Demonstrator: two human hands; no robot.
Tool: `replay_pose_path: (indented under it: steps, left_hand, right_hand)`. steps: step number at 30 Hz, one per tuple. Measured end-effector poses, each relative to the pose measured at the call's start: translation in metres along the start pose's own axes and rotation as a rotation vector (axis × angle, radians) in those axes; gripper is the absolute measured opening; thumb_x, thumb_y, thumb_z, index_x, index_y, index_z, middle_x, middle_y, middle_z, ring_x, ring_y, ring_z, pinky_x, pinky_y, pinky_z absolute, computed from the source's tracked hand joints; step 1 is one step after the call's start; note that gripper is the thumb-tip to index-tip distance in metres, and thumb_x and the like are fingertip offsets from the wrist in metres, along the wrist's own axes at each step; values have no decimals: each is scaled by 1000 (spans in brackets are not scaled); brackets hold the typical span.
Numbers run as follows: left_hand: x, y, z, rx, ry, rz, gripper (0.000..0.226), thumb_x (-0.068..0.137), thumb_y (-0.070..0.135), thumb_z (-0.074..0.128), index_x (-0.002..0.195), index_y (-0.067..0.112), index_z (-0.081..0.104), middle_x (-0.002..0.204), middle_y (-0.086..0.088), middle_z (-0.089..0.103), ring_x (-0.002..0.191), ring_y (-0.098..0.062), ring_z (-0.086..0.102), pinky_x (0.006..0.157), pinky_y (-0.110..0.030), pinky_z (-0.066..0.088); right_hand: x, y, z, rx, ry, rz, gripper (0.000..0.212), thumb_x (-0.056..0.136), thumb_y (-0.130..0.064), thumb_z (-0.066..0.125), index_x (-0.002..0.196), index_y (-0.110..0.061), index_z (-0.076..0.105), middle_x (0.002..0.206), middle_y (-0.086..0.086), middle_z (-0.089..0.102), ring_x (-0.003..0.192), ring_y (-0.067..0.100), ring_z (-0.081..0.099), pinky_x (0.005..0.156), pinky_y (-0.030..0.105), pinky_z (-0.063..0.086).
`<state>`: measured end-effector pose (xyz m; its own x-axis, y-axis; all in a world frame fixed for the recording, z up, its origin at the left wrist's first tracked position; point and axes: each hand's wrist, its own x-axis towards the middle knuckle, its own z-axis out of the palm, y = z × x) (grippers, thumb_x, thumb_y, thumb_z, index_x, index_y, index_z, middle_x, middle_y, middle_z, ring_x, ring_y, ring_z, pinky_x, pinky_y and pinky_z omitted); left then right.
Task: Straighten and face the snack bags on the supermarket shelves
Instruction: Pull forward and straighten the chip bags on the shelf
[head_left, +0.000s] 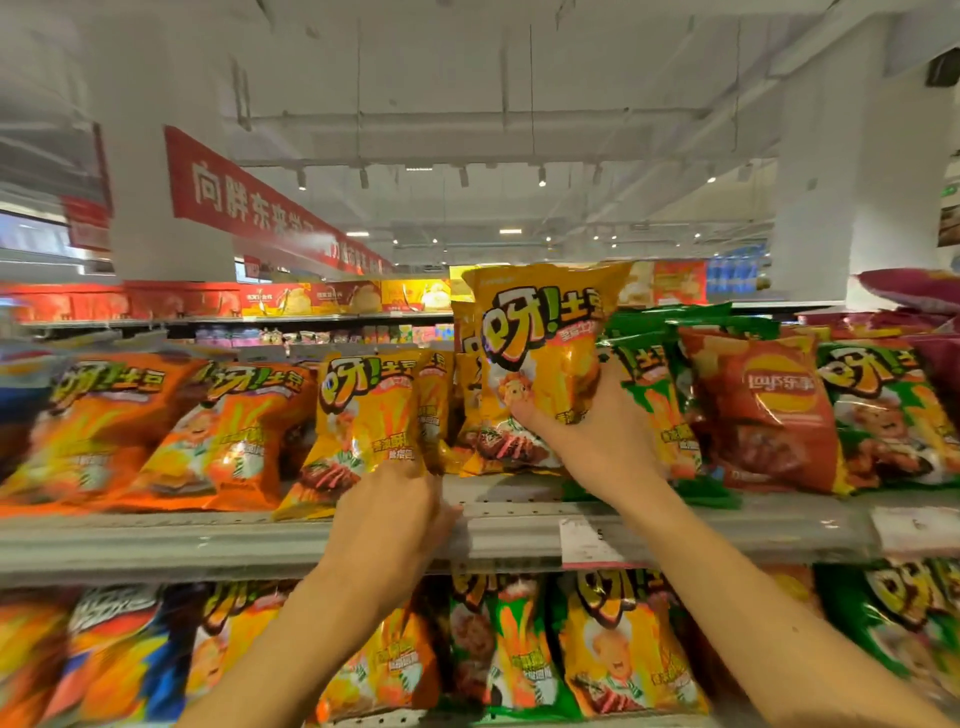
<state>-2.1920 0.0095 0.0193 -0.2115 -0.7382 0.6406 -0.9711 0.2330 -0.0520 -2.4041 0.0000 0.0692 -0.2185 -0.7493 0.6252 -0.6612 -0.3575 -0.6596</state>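
Gripping a shiny yellow foil snack bag (540, 364) low on its front, thumb across the face, the right hand (592, 436) holds it upright above the grey metal upper shelf (260, 540), among more yellow bags standing in the row. Left hand (389, 519), its grip closing on the bottom corner of a leaning yellow foil bag (363, 421), sits at the shelf edge. Orange bags (156, 436) slump to the left, while green bags (649, 395) and a red crisp bag (769, 410) crowd the right.
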Motion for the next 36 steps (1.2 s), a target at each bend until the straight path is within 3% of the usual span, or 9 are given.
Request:
replay_pose_path:
  steps: [4, 10, 14, 20, 24, 27, 31, 34, 36]
  left_hand:
    - [-2, -1, -2, 26, 18, -25, 33, 95, 50, 53, 90, 21, 68, 83, 6, 41, 87, -22, 59, 58, -31, 31]
    - [-6, 0, -6, 37, 26, -7, 27, 98, 46, 51, 102, 23, 65, 104, 4, 57, 108, -21, 53, 65, -32, 34]
    - [-11, 0, -3, 35, 44, -6, 28, 100, 47, 47, 106, 25, 63, 105, 6, 56, 110, -18, 50, 67, -30, 34]
    - [-11, 7, -2, 29, 75, -56, 35, 99, 55, 43, 100, 28, 65, 101, 8, 58, 105, -15, 53, 75, -28, 42]
    - [-8, 29, -3, 21, 198, -45, 29, 92, 46, 60, 78, 22, 64, 79, 1, 57, 82, -22, 55, 66, -35, 44]
    - [-1, 68, -1, -176, 338, 41, 21, 88, 35, 65, 74, 20, 61, 77, 2, 53, 75, -20, 52, 61, -35, 45]
    - [19, 142, 4, -457, 341, 76, 17, 93, 35, 58, 87, 20, 64, 88, 7, 55, 86, -12, 53, 69, -27, 44]
    - [40, 208, 10, -632, 320, 92, 12, 93, 30, 63, 98, 18, 63, 94, 7, 56, 87, -10, 52, 76, -25, 45]
    - [55, 252, 15, -742, 310, 69, 24, 92, 30, 66, 112, 18, 61, 103, 9, 55, 91, -6, 50, 82, -15, 42]
  right_hand:
    - [4, -4, 33, -59, -130, 61, 100, 69, -84, 66, 140, -21, 35, 133, 2, 57, 119, 30, 59, 97, 51, 51]
    - [3, 10, 52, -54, -337, 192, 120, 70, -87, 61, 154, -10, 20, 146, 10, 51, 129, 33, 55, 105, 53, 48]
    - [1, 12, 52, -137, -359, 181, 118, 70, -92, 53, 150, -9, 25, 140, 10, 55, 123, 31, 58, 102, 52, 51]
    - [-7, 15, 48, -170, -290, 68, 122, 70, -94, 44, 159, -16, 18, 150, 8, 50, 134, 28, 51, 107, 49, 47]
    - [-18, 26, 32, -197, -176, -54, 100, 85, -83, 44, 160, -20, 23, 152, 4, 45, 140, 22, 40, 114, 43, 39]
    - [-21, 43, 2, -71, -50, -153, 63, 94, -60, 57, 145, -23, 53, 137, -5, 59, 128, 13, 53, 109, 37, 45]
    - [-19, 79, -58, 119, 92, -186, 23, 95, -37, 67, 113, -24, 73, 102, -17, 70, 92, -2, 68, 82, 28, 60]
    - [-9, 123, -114, 52, 204, -184, 11, 96, -33, 66, 100, -25, 73, 89, -14, 71, 80, 0, 66, 70, 18, 54]
    - [0, 156, -152, 17, 269, -168, 8, 96, -30, 67, 99, -23, 70, 88, -10, 70, 80, 3, 66, 71, 17, 52]
